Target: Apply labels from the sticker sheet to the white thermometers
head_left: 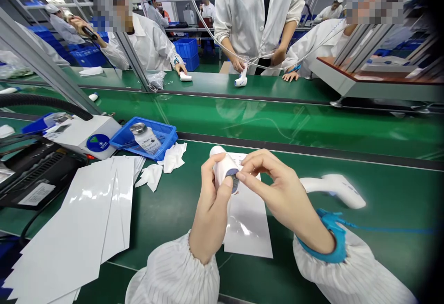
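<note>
My left hand [213, 202] is closed around a white handheld infrared thermometer [219, 152], its grey-blue end face with a dark panel turned towards me. The left thumb presses at the edge of that panel. My right hand [274, 184] has its fingertips pinched together against the panel's right edge; anything between them is too small to make out. A blue wrist strap [336, 244] circles my right wrist. Under both hands lies a glossy white sheet [248, 230]. Right of my right hand rests a second white thermometer [342, 191] on its side.
Stacked white sheets [83, 216] lie at left, near crumpled wipes [151, 177]. Behind them, a blue tray [166, 133] holds a metal-capped bottle [147, 140]. A white box-shaped device [83, 133] stands beside it. Beyond the green conveyor belt [222, 114], co-workers handle similar thermometers [242, 78].
</note>
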Demonstrator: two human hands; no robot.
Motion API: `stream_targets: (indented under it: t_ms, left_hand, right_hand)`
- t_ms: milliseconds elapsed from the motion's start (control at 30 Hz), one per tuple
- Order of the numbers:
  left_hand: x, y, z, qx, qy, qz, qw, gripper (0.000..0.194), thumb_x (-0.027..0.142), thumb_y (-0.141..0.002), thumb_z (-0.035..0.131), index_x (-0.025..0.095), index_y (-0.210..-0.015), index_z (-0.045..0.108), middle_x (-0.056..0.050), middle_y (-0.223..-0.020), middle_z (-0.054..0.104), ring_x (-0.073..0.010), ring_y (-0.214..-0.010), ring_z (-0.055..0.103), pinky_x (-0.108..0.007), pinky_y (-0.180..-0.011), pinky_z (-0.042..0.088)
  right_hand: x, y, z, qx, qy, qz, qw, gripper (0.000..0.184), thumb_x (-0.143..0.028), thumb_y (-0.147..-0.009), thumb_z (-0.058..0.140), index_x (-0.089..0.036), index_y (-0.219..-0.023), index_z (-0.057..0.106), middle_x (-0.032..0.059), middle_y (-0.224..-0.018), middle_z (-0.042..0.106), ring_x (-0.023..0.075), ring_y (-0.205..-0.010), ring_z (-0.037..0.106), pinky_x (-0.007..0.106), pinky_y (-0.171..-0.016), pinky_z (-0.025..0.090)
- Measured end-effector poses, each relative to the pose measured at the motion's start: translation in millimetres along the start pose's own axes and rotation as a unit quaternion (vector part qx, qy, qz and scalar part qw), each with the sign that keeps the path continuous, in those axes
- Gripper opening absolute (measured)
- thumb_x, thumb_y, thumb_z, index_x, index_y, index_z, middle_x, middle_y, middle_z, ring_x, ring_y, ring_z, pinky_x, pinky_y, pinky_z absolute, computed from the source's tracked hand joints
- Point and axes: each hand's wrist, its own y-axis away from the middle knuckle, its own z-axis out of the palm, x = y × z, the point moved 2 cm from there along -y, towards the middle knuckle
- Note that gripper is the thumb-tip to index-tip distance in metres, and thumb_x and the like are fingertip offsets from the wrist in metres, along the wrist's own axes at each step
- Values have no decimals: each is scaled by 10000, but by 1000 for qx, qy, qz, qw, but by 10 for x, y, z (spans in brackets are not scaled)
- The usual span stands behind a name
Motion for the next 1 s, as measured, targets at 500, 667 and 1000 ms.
stream_targets:
  t_ms: [500, 667, 1000]
  left_hand:
    - [-108, -16, -31, 2, -13, -21, 1000, 368, 450, -978, 432, 355, -1329, 377, 9, -976, 547, -127, -821, 553, -287, -777, 468]
    - [-83, -25, -54, -63, 93, -110, 988, 489, 393, -926, 527, 368, -1366, 316, 24, -877, 508, -93, -636, 491, -245, -601, 453]
    - [-75, 27, -33, -102, 16, -51, 993, 718, 37, -737, 538, 307, -1367, 325, -26, -1143, 551, -188, -972, 568, -335, -836, 477]
  right_hand:
    - [30, 20, 59, -120, -175, 128, 969, 141, -270, -867, 607, -230, -923, 483, -70, -619, 627, 109, -499, 607, 249, -530, 502]
    - [65, -28, 5, 6, -39, 47, 998, 244, -313, -816, 691, -230, -979, 529, -21, -797, 622, 142, -713, 612, 288, -652, 511]
    - [119, -57, 153, 36, 31, -106, 993, 92, -217, -919, 592, -238, -872, 668, 22, -914, 684, 189, -910, 632, 356, -818, 500]
